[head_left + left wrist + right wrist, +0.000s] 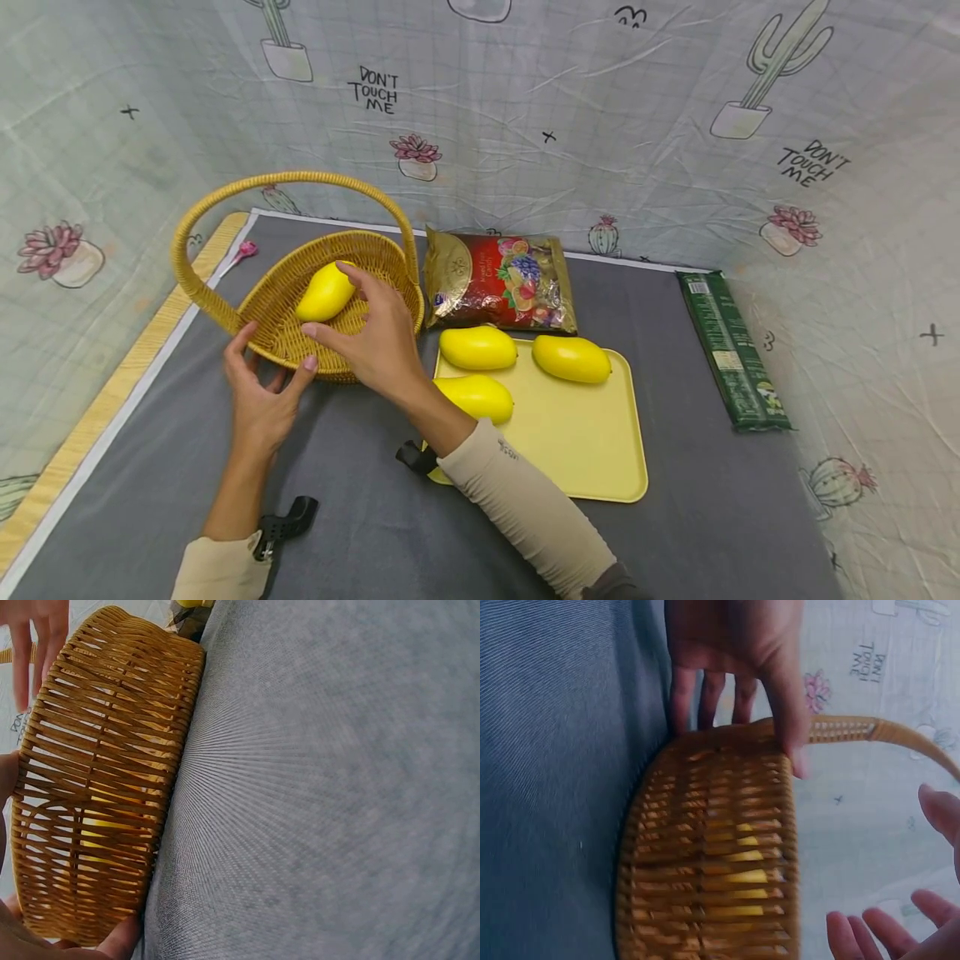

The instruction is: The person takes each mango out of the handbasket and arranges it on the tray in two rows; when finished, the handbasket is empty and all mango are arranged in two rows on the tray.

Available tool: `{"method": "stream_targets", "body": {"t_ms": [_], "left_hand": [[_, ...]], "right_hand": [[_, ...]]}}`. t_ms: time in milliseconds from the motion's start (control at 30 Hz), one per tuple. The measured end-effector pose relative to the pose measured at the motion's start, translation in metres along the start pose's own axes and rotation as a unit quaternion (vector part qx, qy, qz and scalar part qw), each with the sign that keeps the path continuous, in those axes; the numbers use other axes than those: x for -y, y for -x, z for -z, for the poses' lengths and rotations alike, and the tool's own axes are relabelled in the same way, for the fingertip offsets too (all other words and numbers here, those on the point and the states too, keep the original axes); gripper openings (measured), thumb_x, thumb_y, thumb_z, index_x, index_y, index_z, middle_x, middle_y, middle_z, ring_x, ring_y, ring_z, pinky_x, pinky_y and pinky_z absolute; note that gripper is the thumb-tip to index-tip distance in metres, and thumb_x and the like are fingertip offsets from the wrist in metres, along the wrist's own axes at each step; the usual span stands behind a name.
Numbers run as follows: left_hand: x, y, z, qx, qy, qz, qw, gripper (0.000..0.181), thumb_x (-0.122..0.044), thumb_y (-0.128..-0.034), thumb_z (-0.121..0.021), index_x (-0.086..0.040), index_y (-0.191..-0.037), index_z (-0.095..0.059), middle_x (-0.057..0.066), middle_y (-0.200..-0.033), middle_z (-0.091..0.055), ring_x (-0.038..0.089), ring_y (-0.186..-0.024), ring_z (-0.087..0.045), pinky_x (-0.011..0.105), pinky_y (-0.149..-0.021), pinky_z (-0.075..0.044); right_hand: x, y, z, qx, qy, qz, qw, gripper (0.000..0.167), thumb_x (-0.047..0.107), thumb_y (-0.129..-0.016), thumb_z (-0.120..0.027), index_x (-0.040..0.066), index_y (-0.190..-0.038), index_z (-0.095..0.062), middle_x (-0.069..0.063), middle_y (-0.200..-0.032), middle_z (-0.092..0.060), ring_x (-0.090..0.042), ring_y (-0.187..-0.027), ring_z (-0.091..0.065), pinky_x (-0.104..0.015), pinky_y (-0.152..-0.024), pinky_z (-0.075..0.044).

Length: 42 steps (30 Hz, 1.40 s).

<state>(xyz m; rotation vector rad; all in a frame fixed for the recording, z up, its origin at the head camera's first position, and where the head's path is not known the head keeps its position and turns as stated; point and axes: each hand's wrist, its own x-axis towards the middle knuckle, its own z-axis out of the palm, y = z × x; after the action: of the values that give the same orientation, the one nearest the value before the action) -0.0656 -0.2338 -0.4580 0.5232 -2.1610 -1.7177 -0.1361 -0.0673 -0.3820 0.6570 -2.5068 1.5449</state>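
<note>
A yellow wicker basket [360, 242] with a tall arched handle stands at the left of the grey surface. Inside lies one yellow mango [326, 292], seen only through the weave in both wrist views. My left hand [262, 408] grips the basket's near left side, its thumb at the front rim and its fingers round the left side. Over the basket hovers my right hand [382, 333], thumb and fingers spread apart beside the mango. In the right wrist view, the right hand [907, 937] has nothing between its fingers.
Right of the basket, a pale yellow tray [577, 450] bears three more mangoes, one [480, 398] partly behind my right forearm. Behind it lies a red and gold candy bag [498, 279]. A green packet [731, 350] lies far right; a small pink-ended stick [243, 250] lies left.
</note>
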Motion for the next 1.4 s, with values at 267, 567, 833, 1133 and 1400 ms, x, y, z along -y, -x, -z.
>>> {"method": "stream_targets", "body": {"t_ms": [267, 567, 833, 1133, 1400], "left_hand": [[0.001, -0.002, 0.002, -0.001, 0.004, 0.002, 1.0000, 0.089, -0.024, -0.0854, -0.078, -0.039, -0.151, -0.020, -0.012, -0.161, -0.010, 0.025, -0.156, -0.012, 0.063, -0.119, -0.029], [-0.009, 0.000, 0.003, 0.008, 0.018, 0.005, 0.9998, 0.090, -0.020, -0.0851, -0.077, -0.033, -0.153, -0.020, -0.008, -0.162, -0.009, 0.027, -0.155, -0.013, 0.064, -0.118, -0.030], [0.003, -0.002, 0.001, 0.004, 0.001, -0.005, 1.0000, 0.089, -0.025, -0.0852, -0.078, -0.040, -0.152, -0.020, -0.010, -0.162, -0.010, 0.027, -0.155, -0.013, 0.065, -0.115, -0.034], [0.002, -0.002, 0.000, 0.003, 0.004, -0.005, 1.0000, 0.089, -0.026, -0.0855, -0.077, -0.039, -0.152, -0.020, -0.012, -0.161, -0.010, 0.028, -0.155, -0.012, 0.065, -0.115, -0.034], [0.004, -0.003, 0.002, 0.002, 0.007, -0.003, 1.0000, 0.090, -0.023, -0.0850, -0.078, -0.040, -0.152, -0.020, -0.013, -0.162, -0.010, 0.026, -0.156, -0.011, 0.064, -0.116, -0.033]], "right_hand": [[-0.001, -0.021, -0.029, -0.020, -0.003, -0.048, 0.9986, 0.081, 0.051, -0.079, -0.080, 0.042, -0.148, -0.038, 0.006, -0.133, -0.055, -0.014, -0.119, -0.052, -0.027, -0.089, -0.046], [-0.010, -0.047, -0.051, -0.031, 0.022, -0.116, 0.9926, 0.079, 0.052, -0.078, -0.081, 0.043, -0.145, -0.042, 0.001, -0.136, -0.054, -0.016, -0.117, -0.053, -0.030, -0.091, -0.049], [-0.023, -0.064, -0.068, -0.020, 0.057, -0.144, 0.9877, 0.080, 0.046, -0.076, -0.084, 0.034, -0.146, -0.046, -0.001, -0.135, -0.055, -0.018, -0.125, -0.050, -0.040, -0.117, -0.037], [-0.028, -0.076, -0.076, 0.009, 0.116, -0.168, 0.9790, 0.073, 0.046, -0.076, -0.084, 0.031, -0.140, -0.053, 0.000, -0.126, -0.058, -0.016, -0.118, -0.050, -0.031, -0.107, -0.040], [-0.027, -0.076, -0.077, 0.064, 0.110, -0.160, 0.9790, 0.064, 0.036, -0.074, -0.088, 0.030, -0.132, -0.062, 0.001, -0.124, -0.057, -0.014, -0.109, -0.051, -0.024, -0.084, -0.044]]}}
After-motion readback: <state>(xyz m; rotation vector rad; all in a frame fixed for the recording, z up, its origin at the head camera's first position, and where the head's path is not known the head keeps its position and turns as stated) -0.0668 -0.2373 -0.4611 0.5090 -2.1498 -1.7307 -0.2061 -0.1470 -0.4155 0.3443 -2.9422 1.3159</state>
